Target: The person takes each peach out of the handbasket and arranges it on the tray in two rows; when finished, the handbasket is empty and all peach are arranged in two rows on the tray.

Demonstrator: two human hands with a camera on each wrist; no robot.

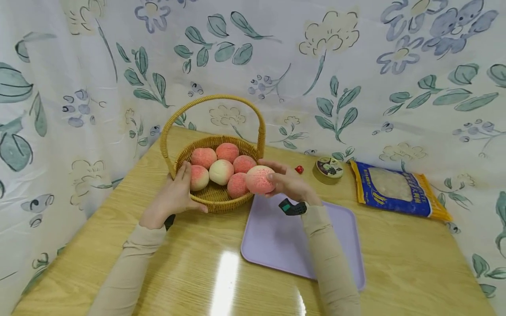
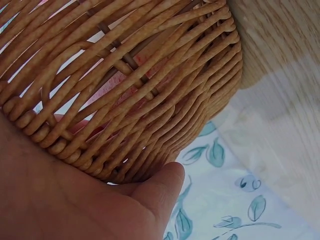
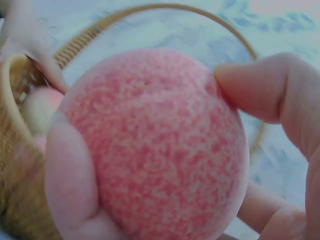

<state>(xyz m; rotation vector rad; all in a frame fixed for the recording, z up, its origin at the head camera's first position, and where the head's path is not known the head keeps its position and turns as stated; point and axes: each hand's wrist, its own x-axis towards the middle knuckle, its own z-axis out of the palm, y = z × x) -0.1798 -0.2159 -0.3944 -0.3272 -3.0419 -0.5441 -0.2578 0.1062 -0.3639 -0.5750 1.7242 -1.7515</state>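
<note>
In the head view, my right hand (image 1: 290,180) holds a pink-speckled peach (image 1: 260,179) above the right front rim of a wicker basket (image 1: 217,207). The right wrist view shows the thumb and fingers around this peach (image 3: 160,150). My left hand (image 1: 174,193) grips the basket's left front rim. Up close in the left wrist view, the left thumb (image 2: 162,192) lies against the woven wall (image 2: 150,115). Several peaches rest inside the basket, mostly pink, with a paler one (image 1: 221,171) in the middle.
A lilac tray (image 1: 272,245) lies right of the basket, under the right forearm. Behind it are a small red object (image 1: 299,169), a round tin (image 1: 329,169) and a blue-and-yellow packet (image 1: 399,188). The tall basket handle (image 1: 213,97) arches upward. A floral curtain (image 1: 276,66) hangs behind the wooden table.
</note>
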